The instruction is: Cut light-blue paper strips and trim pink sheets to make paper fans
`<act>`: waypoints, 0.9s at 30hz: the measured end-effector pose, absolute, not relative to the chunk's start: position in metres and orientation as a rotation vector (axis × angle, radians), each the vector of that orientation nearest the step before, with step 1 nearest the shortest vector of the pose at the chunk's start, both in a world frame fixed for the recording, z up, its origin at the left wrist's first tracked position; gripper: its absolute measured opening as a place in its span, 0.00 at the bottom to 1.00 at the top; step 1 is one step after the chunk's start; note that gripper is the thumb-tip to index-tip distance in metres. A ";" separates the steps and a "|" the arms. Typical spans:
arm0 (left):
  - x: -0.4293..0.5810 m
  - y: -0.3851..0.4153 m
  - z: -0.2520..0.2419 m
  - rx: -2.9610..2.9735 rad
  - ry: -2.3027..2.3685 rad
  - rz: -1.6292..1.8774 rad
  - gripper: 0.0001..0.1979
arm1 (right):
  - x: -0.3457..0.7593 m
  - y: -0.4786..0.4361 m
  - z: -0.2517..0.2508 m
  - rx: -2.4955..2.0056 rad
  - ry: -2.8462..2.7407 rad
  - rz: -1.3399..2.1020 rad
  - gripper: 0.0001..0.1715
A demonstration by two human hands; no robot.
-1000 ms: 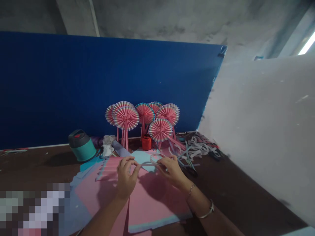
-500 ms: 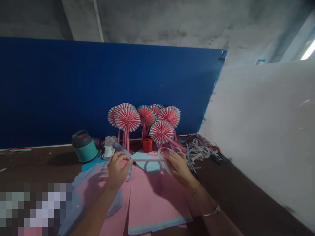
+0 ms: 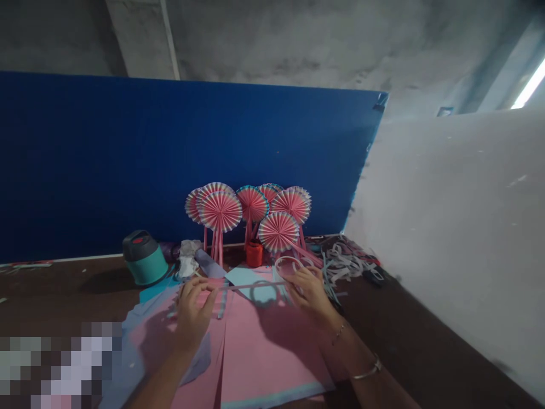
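The left hand is sinking lower and toward the worktop's near edge while the right hand is staying almost where it was, and the long paper strip point(image 3: 255, 286) is stretching between them, tilting slightly. The strip is light, thin and soft, so it is likely to bow and crease easily, and its ends look like the safest places to hold it. The stiffer-looking paper loop point(image 3: 287, 266) is probably springy but crushable, best held lightly at its rim. The right hand point(image 3: 310, 295) is partly closed, with its fingers pinching the loop's lower edge near the strip's end. The left hand point(image 3: 193, 315) is half open with curved fingers, and the strip's other end is reaching them, though I cannot tell whether they are gripping it. Beneath both hands, pink sheets point(image 3: 264, 352) are lying across the middle of the worktop point(image 3: 55, 289), with a pale blue sheet point(image 3: 244, 278) just beyond them. Toward the far edge, pleated paper fans point(image 3: 220, 211) are standing against a blue board point(image 3: 170, 165), beside a red cup point(image 3: 254, 255). A green flask point(image 3: 145, 261) is sitting further left, and paper scraps point(image 3: 347, 264) are heaping up to the right.
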State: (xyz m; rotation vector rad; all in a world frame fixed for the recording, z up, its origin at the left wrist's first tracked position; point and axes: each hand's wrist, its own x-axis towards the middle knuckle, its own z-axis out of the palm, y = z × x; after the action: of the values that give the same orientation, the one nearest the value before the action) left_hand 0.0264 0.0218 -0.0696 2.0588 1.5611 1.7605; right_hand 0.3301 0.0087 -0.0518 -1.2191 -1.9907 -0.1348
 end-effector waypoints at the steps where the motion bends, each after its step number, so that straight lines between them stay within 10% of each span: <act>1: 0.026 0.022 -0.069 2.061 1.548 1.752 0.11 | 0.330 0.009 -0.053 -1.224 -1.992 -0.128 0.13; 27: 0.026 0.020 -0.065 2.015 1.642 1.725 0.07 | 0.339 0.021 -0.067 -1.240 -2.080 -0.232 0.17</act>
State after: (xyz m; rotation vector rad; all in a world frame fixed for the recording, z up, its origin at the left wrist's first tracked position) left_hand 0.0257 0.0205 -0.0654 2.0149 1.6421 1.7253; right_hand 0.3386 0.0208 -0.0667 -1.2396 -2.0799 -0.2318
